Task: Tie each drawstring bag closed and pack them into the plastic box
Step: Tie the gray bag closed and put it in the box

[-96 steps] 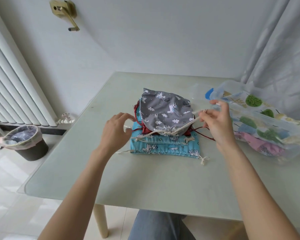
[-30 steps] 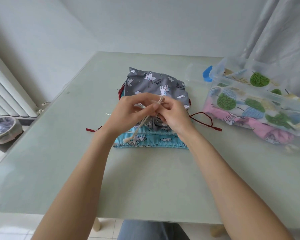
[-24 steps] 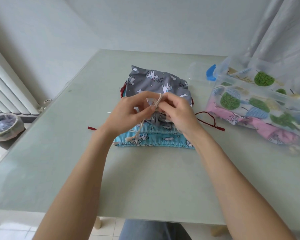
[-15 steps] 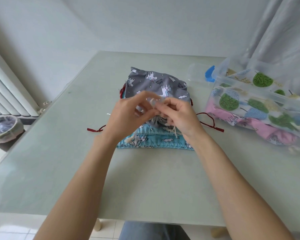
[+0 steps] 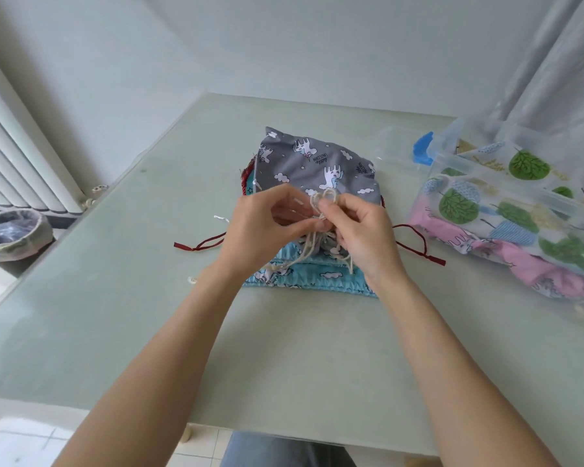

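- Grey drawstring bag [image 5: 312, 163]: soft, light fabric, directly beyond both hands, atop the blue bag [image 5: 312, 276].
- Cream cord [image 5: 322, 198]: thin, limp; grip near its loops.
- Left hand [image 5: 260, 227] and right hand [image 5: 361, 230]: both pinching the cord.

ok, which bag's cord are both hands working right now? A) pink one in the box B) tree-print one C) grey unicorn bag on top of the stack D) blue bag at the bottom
C: the left hand and right hand pinch the cream cord in loops over the grey unicorn bag, which lies atop the stack.
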Demonstrator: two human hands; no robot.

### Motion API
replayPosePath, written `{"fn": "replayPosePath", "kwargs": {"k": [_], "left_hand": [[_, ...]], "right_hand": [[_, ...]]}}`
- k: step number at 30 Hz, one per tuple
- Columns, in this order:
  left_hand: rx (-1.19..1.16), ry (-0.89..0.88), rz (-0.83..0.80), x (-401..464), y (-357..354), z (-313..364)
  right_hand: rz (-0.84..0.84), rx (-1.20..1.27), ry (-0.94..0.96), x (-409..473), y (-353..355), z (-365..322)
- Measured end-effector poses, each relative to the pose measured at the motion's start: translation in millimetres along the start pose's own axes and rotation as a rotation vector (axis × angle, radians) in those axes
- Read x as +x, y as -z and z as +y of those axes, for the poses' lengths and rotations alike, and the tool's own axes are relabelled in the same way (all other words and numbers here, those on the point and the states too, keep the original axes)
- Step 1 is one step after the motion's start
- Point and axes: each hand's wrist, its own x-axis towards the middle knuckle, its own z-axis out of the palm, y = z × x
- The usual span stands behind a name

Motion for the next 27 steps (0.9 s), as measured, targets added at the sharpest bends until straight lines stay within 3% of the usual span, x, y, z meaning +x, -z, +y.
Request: {"fn": "replayPosePath", "kwargs": {"k": [3,11,17,23,27], "left_hand": [[-0.009,0.040,0.055,0.1,-1.6,1.9],[-0.028,-0.061,0.090,0.6,-6.1,5.5],[-0.167,-0.132,-0.035,-3.1,-8.4,6.3],[-0.126,-0.009,-0.036,-0.2,-7.7,4.6],[-0.112,0.061,-0.077,0.9,-2.5,0.5]], "right_hand": [[0.010,-0.001,0.021,1.3,-0.3,1.5],[-0.044,-0.084,0.036,-0.1,0.7,-1.3],[-0.057,0.369,-0.164,2.6,6.0,-11.0],[-0.221,0.515,-0.219,1.5,12.3,-8.9],[-0.322,0.474,-0.222,1.7,14.8,-7.5]]}}
